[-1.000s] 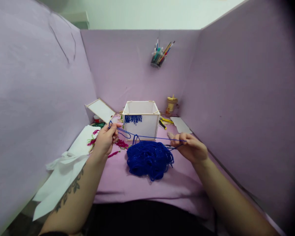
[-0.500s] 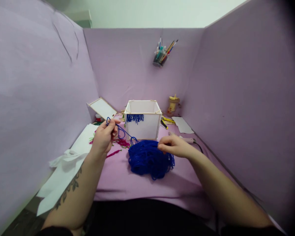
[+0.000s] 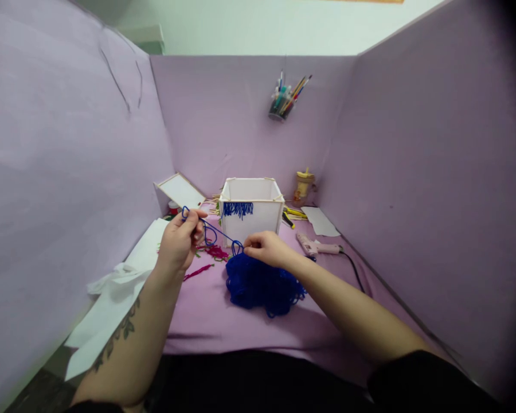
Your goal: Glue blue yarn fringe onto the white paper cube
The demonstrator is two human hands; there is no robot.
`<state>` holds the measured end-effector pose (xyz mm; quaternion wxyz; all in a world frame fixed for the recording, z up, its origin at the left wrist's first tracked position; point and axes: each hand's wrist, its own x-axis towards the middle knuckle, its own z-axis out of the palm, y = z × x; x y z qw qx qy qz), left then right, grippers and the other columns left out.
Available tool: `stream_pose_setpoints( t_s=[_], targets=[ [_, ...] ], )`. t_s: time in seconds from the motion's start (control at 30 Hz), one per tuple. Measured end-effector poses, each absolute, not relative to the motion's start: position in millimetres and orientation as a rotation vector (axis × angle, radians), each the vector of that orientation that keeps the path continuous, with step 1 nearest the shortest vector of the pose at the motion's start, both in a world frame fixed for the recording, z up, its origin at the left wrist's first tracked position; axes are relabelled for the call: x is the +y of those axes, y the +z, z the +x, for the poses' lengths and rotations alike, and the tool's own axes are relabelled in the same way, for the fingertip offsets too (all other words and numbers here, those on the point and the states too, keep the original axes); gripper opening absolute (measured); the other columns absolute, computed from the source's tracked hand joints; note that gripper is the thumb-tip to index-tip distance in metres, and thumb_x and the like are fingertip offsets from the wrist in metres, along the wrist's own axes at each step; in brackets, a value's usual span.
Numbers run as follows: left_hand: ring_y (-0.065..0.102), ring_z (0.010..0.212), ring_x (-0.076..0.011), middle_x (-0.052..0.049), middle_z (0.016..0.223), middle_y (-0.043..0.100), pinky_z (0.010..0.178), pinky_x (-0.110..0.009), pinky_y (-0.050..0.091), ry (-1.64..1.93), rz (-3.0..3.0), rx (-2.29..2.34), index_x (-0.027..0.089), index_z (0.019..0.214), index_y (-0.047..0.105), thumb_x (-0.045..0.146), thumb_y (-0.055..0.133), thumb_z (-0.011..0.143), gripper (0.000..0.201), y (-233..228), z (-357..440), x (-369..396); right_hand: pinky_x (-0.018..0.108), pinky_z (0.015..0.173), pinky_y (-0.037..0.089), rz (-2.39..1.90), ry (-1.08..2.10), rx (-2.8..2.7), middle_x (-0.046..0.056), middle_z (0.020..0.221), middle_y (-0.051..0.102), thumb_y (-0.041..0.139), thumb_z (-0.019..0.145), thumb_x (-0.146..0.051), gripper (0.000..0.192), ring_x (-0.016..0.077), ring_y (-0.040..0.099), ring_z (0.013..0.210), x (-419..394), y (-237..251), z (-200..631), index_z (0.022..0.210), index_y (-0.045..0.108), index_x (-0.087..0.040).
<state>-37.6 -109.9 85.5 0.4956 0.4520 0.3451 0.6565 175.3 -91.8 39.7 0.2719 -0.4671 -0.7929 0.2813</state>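
Single head-worn view, looking forward and down, close over purple table [image 3: 223, 321]

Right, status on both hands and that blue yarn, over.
Left hand pinching blue yarn strand, raised. Right hand gripping strand at the yarn pile. White box just behind; glue gun lying off right.

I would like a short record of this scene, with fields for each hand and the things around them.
left hand: raised, pinching loops of blue yarn strand
right hand: pinching the same strand above the blue yarn pile
behind: white box with blue fringe
right side: pink glue gun
left side: white paper
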Motion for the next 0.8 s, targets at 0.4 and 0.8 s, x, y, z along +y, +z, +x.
stream_pose_setpoints(
  t_s=[0.4,0.8],
  targets=[
    [0.055,0.062,-0.016,-0.004,0.076,0.063,0.054,-0.025,0.041,1.285,1.678,1.565,0.016,0.096,0.066,0.049,0.065,0.072,0.041,65.7,-68.8,-109.4,0.022,0.059,0.037,-1.201,0.628,-1.934,0.0,0.066,0.058,0.056,0.073,-0.019,0.009,0.0118,0.05,0.065,-105.3,54.2,209.2,0.067,0.062,-0.016],
    [0.047,0.051,-0.008,-0.002,0.078,0.063,0.049,-0.021,0.037,0.95,1.789,1.027,0.014,0.127,0.053,0.036,0.064,0.076,0.056,68.3,24.0,-123.8,0.024,0.061,0.038,-0.827,1.21,-1.638,-0.001,0.069,0.061,0.067,0.069,-0.032,0.018,0.0116,0.053,0.064,-105.0,66.0,207.3,0.074,0.057,-0.018]
  ],
)
